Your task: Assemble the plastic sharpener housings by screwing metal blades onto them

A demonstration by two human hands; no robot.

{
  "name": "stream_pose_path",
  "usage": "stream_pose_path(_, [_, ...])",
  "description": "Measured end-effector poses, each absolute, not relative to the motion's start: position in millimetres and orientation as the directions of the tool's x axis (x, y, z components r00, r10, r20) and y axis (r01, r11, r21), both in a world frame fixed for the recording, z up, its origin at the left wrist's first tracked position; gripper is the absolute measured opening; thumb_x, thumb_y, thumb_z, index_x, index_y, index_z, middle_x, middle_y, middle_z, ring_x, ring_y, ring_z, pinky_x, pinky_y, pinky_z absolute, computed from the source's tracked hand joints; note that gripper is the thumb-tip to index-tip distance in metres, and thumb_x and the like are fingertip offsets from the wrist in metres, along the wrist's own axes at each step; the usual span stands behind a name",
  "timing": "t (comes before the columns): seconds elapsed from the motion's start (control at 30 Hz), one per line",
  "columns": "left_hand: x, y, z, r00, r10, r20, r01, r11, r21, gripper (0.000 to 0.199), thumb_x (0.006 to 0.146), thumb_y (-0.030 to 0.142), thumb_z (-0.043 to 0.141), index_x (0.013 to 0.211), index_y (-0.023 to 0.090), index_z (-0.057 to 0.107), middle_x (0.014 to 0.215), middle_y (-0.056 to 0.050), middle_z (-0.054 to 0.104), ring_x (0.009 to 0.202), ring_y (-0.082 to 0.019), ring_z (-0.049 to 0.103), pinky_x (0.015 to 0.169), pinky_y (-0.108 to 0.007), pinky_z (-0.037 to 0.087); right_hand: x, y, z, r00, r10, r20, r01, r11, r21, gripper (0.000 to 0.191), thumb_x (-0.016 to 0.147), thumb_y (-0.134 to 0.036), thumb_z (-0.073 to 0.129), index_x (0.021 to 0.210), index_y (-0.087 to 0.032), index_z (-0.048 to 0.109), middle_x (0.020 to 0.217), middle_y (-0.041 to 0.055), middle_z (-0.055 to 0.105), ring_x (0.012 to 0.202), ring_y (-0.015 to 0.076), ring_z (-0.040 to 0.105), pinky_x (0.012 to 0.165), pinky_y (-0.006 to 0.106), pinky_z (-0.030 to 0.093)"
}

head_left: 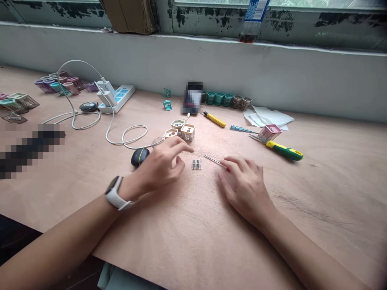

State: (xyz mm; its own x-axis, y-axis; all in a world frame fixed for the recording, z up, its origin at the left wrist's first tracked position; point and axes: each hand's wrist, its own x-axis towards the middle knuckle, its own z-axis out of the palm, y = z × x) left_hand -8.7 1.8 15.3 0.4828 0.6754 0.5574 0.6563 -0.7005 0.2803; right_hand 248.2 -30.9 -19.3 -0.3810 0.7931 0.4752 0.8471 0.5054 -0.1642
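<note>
In the head view, a wooden tabletop (187,241) runs back to a pale wall (151,66). Your left hand (165,161) has its index finger stretched out and thumb apart, with nothing visibly in its grasp. Your right hand (243,183) has its fingers closed around a slim metal-shafted tool (213,160); its handle is mostly hidden. The small metal sharpener insert (196,164) lies on the tabletop between your hands. Cream pencil sharpeners (188,133) stand just beyond your left hand; a pink-lidded sharpener (270,132) sits near a green-and-yellow screwdriver (284,151).

Silvery twin-barred piece (196,164) | lying untouched | slim metal rod (212,160) (partly hidden) | slanted, just beside it
</note>
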Motion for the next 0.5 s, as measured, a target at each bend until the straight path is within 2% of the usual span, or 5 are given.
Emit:
stream_pose_path(0.13, [-42, -4, 39, 0.504, 0.685, 0.525, 0.717, -0.671, 0.188, 0.017, 0.092, 0.013, 0.053, 0.100, 0.019, 0.067, 0.096, -0.004, 0.066, 0.084, -0.018, 0.063, 0.074, -0.029, 0.050, 233, -40, -12, -0.619, 0.713, 0.331, 0.724, 0.681, -0.113, 0.050, 0.104, -0.037, 0.045, 0.149, -0.014, 0.048, 0.160, 0.0112, 0.041, 0.147, 0.0320, 0.035, 0.115, 0.050, 0.033])
stream_pose_path(0.23, [-75, -18, 40, 0.503, 0.736, 0.453, 0.778, -0.614, 0.134, 0.020, 0.099, 0.025, 0.052, 0.113, 0.020, 0.065, 0.113, -0.005, 0.065, 0.088, -0.016, 0.062, 0.076, -0.028, 0.047, 225, -43, -9, -0.719, 0.660, 0.217, 0.649, 0.750, -0.128, 0.065, 0.105, -0.049, 0.041, 0.156, -0.009, 0.039, 0.166, 0.0147, 0.026, 0.153, 0.0328, 0.026, 0.121, 0.051, 0.030])
stream_pose_path(0.33, [-100, -35, 30, 0.464, 0.826, 0.321, 0.839, -0.526, 0.140, 0.035, 0.102, 0.041, 0.050, 0.131, 0.024, 0.059, 0.132, -0.004, 0.059, 0.094, -0.016, 0.062, 0.081, -0.027, 0.049, 225, -42, -9, -0.749, 0.608, 0.262, 0.582, 0.794, -0.179, 0.051, 0.107, -0.042, 0.041, 0.143, -0.010, 0.053, 0.158, 0.0131, 0.042, 0.148, 0.0311, 0.036, 0.120, 0.049, 0.035])
stream_pose_path(0.43, [-109, -47, 22, 0.492, 0.853, 0.175, 0.835, -0.519, 0.182, 0.038, 0.101, 0.036, 0.053, 0.137, 0.027, 0.055, 0.139, -0.004, 0.055, 0.118, -0.024, 0.060, 0.096, -0.031, 0.051, 229, -39, -11, -0.679, 0.584, 0.444, 0.533, 0.809, -0.248, 0.027, 0.104, -0.025, 0.046, 0.121, -0.012, 0.063, 0.133, 0.0103, 0.065, 0.137, 0.0257, 0.050, 0.114, 0.042, 0.041])
stream_pose_path(0.5, [-106, -49, 20, 0.516, 0.842, 0.157, 0.814, -0.539, 0.218, 0.032, 0.100, 0.035, 0.055, 0.132, 0.029, 0.059, 0.138, -0.003, 0.057, 0.119, -0.023, 0.060, 0.097, -0.030, 0.051, 231, -38, -14, -0.606, 0.590, 0.533, 0.543, 0.797, -0.266, 0.018, 0.101, -0.020, 0.052, 0.114, -0.012, 0.063, 0.121, 0.0108, 0.068, 0.128, 0.0242, 0.056, 0.107, 0.039, 0.045])
